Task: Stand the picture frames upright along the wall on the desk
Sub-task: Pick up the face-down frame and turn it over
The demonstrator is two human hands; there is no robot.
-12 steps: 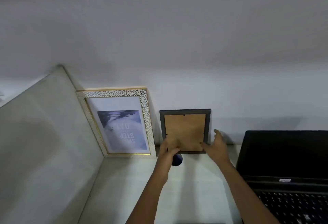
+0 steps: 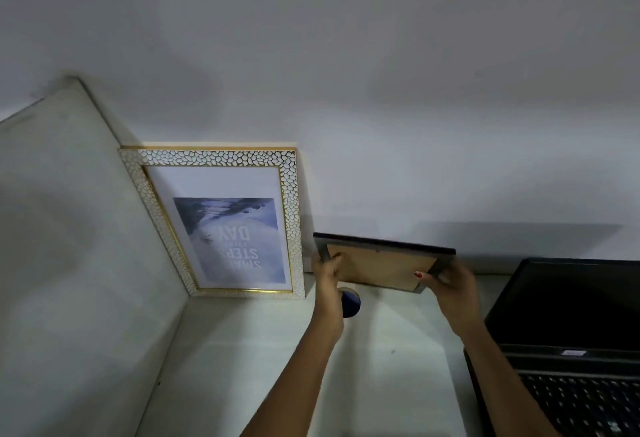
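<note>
Nearest, an open laptop (image 2: 568,343) sits at the right of the desk (image 2: 391,367). Beyond it, the left hand (image 2: 327,268) and right hand (image 2: 450,279) each grip a side of the small dark frame (image 2: 381,265), lifted and tilted, backing toward the camera, not yet standing. Farthest, the white-and-gold frame (image 2: 221,221) already leans upright against the wall (image 2: 415,124), its print upside down.

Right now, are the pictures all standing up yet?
Not quite. The big white and gold frame already stands against the wall in the corner, though its print looks upside down. The small dark frame is in hand: the left hand and right hand hold its two ends, tilted, brown back facing us, lifted off the desk. It needs setting upright beside the big one.
</note>
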